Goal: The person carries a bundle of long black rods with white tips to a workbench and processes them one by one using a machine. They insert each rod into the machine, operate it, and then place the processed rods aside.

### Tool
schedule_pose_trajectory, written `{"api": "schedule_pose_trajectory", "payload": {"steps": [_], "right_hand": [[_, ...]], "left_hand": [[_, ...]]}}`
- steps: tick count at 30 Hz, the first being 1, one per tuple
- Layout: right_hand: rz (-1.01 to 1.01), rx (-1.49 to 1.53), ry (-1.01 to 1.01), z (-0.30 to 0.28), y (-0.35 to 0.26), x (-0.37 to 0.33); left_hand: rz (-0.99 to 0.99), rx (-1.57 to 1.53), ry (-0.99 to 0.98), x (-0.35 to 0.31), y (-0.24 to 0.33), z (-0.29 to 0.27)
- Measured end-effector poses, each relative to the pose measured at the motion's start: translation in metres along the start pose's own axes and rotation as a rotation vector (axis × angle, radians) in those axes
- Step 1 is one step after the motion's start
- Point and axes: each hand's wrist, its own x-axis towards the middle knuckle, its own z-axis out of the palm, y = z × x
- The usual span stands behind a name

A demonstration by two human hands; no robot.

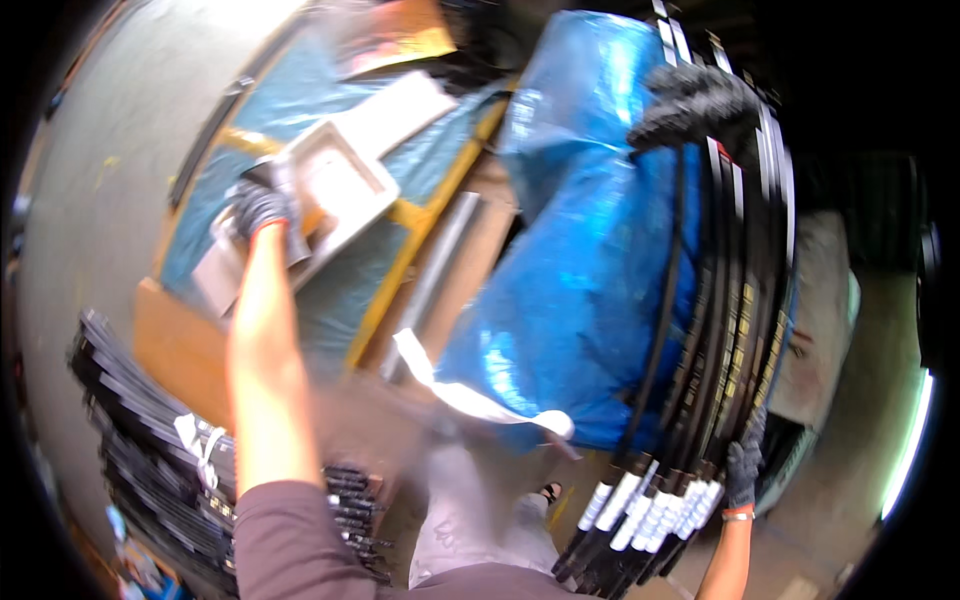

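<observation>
We find the left hand (262,207) outstretched at a white tray (380,190) near the left edge of the table (358,264), right hand (742,472) low beside black rods (728,340); finger closure: cannot tell.

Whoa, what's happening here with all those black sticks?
Someone in gloves has both hands busy. The left hand is at a white tray; blur hides what exactly it grips. The right hand is against a bunch of long black sticks, near their white-banded ends. A blue sheet shows behind some sticks.
</observation>
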Motion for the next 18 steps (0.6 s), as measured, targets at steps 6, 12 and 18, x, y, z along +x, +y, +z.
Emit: {"api": "schedule_pose_trajectory", "payload": {"steps": [6, 12, 18], "right_hand": [[0.028, -0.055, -0.075, -0.005, -0.069, 0.030], [0.038, -0.008, -0.052, -0.003, -0.043, 0.031], [-0.032, 0.029, 0.017, 0.003, -0.049, 0.027]], "left_hand": [[0.104, 0.041, 0.065, -0.035, 0.018, -0.020], [0.451, -0.169, 0.118, 0.078, -0.095, 0.069], [0.396, -0.196, 0.113, -0.123, -0.055, -0.015]]}}
